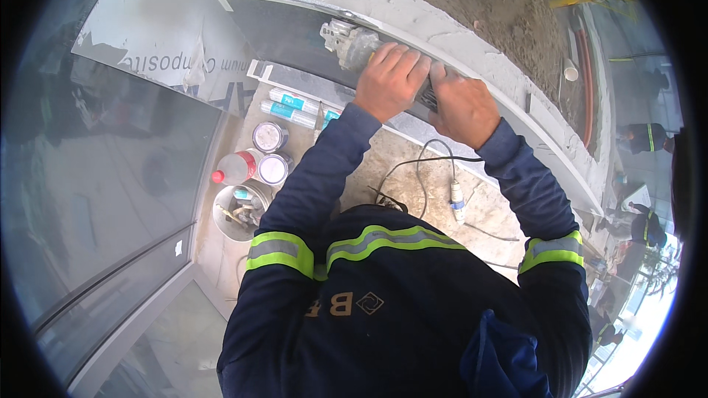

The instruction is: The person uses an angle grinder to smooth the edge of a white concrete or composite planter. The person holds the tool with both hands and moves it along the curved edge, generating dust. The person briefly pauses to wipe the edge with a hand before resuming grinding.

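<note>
An angle grinder [352, 44], its head coated in pale dust, lies along a dark grey panel [276, 35] beneath a low wall's white ledge. My left hand [392, 79] is closed around its body just behind the head. Farther back, my right hand [466, 109] grips the dark rear end. Both hands sit close together and cover most of the tool's body. Whether its disc touches the panel cannot be made out. A black cable [435, 160] loops over the floor below my right hand, near a white and blue plug connector [457, 203].
Sealant tubes [291, 109], two round tins [273, 169], a red-capped bottle [237, 167] and a bucket of tools [240, 211] stand left of my left arm. Glossy panels [110, 169] rise on the left. Beyond the ledge [509, 77] lies soil [472, 7]. Other people [645, 225] are far right.
</note>
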### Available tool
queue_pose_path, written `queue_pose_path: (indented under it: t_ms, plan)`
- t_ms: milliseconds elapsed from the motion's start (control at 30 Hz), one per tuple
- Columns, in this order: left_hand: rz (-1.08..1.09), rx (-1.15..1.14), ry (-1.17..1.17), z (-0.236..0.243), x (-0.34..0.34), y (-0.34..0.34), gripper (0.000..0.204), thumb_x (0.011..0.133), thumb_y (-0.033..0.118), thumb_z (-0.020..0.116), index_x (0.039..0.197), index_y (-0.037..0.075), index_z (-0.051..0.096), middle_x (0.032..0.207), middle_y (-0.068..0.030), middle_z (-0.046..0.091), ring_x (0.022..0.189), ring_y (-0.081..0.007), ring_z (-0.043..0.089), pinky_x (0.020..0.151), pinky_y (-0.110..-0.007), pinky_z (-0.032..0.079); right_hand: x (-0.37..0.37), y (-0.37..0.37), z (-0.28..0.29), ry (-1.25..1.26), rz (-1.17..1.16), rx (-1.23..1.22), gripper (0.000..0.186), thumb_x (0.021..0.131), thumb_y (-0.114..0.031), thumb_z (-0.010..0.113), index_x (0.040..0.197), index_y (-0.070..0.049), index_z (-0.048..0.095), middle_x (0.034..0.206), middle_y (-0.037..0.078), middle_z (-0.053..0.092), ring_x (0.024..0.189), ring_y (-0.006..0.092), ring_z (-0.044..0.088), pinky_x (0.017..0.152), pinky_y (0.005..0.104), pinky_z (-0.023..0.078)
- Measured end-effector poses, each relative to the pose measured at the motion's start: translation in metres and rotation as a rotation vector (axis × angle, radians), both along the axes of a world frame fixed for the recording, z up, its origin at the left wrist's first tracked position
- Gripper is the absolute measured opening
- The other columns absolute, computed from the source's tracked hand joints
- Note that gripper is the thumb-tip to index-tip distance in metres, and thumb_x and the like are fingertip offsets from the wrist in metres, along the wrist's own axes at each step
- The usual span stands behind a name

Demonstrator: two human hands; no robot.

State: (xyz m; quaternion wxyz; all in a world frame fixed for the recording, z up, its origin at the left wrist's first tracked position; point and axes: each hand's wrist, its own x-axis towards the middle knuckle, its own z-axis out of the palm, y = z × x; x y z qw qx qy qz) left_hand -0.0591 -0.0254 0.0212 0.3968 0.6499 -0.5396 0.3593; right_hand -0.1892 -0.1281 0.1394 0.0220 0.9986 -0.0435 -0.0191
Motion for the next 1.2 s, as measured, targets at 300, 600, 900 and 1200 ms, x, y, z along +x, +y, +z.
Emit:
queue_pose_path:
  t_ms: [300, 600, 900, 1200]
  plan:
    - [-0.002, 0.049, 0.009, -0.015, 0.036, 0.012, 0.048, 0.068, 0.004, 0.078, 0.114, 0.006, 0.069, 0.109, -0.0101, 0.069, 0.105, -0.0319, 0.069, 0.100, -0.047, 0.054, 0.037, -0.002, -0.021, 0.016, 0.043, 0.054, 0.054, 0.073, -0.014, 0.082, 0.113, 0.005, 0.051, 0.095, 0.028, 0.070, 0.087, 0.0456, 0.073, 0.076, 0.0513, 0.059]
    - [0.003, 0.062, 0.061, -0.014, 0.042, 0.017, 0.042, 0.070, 0.004, 0.076, 0.112, 0.006, 0.071, 0.109, -0.0097, 0.070, 0.106, -0.0319, 0.068, 0.101, -0.048, 0.054, 0.048, 0.003, -0.017, 0.031, 0.030, 0.051, 0.057, 0.073, -0.015, 0.083, 0.115, 0.007, 0.052, 0.097, 0.029, 0.071, 0.087, 0.0464, 0.073, 0.076, 0.0515, 0.060]
    - [0.015, 0.000, 0.013, 0.006, -0.008, 0.001, 0.021, 0.085, 0.016, 0.070, 0.104, 0.007, 0.066, 0.101, -0.0052, 0.067, 0.103, -0.0242, 0.068, 0.100, -0.042, 0.054, -0.004, -0.009, -0.001, 0.050, -0.023, 0.045, 0.057, 0.071, -0.014, 0.082, 0.115, 0.007, 0.052, 0.091, 0.030, 0.070, 0.081, 0.0498, 0.072, 0.074, 0.0527, 0.059]
    - [0.032, -0.016, -0.002, -0.009, 0.015, 0.009, 0.024, 0.082, 0.012, 0.070, 0.106, 0.006, 0.070, 0.102, -0.0065, 0.069, 0.103, -0.0279, 0.070, 0.098, -0.043, 0.057, 0.020, -0.005, -0.020, 0.043, 0.004, 0.066, 0.057, 0.071, -0.015, 0.081, 0.115, 0.007, 0.052, 0.093, 0.030, 0.070, 0.080, 0.0493, 0.072, 0.072, 0.0533, 0.060]
